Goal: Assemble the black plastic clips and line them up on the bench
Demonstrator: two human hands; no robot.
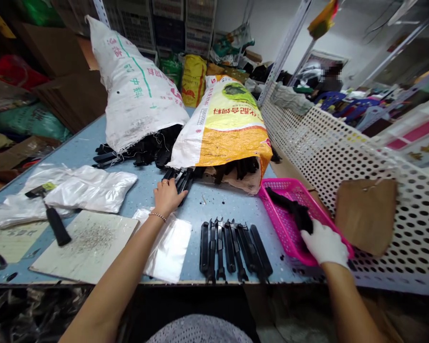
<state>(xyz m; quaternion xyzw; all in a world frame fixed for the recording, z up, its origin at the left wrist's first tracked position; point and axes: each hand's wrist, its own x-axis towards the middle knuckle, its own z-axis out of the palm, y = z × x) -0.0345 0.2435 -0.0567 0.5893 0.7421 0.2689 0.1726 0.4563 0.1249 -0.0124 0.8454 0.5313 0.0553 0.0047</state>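
At the mouth of the yellow-and-orange feed sack (232, 143) on the blue table (232, 206), spreading the bare left hand (167, 196) over slim black plastic parts (181, 180), beyond a neat row of dark strips (229, 247). Inside the pink basket (279, 232), touching a dark bundle (289, 205) with the white-gloved right hand (325, 243), pinching or merely resting there, impossible to tell.

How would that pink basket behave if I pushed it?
The pink basket would likely slide rather than roll, given its rectangular shape. Its perforated, plastic-looking walls suggest it's light and may flex slightly; the black pieces inside could shift.
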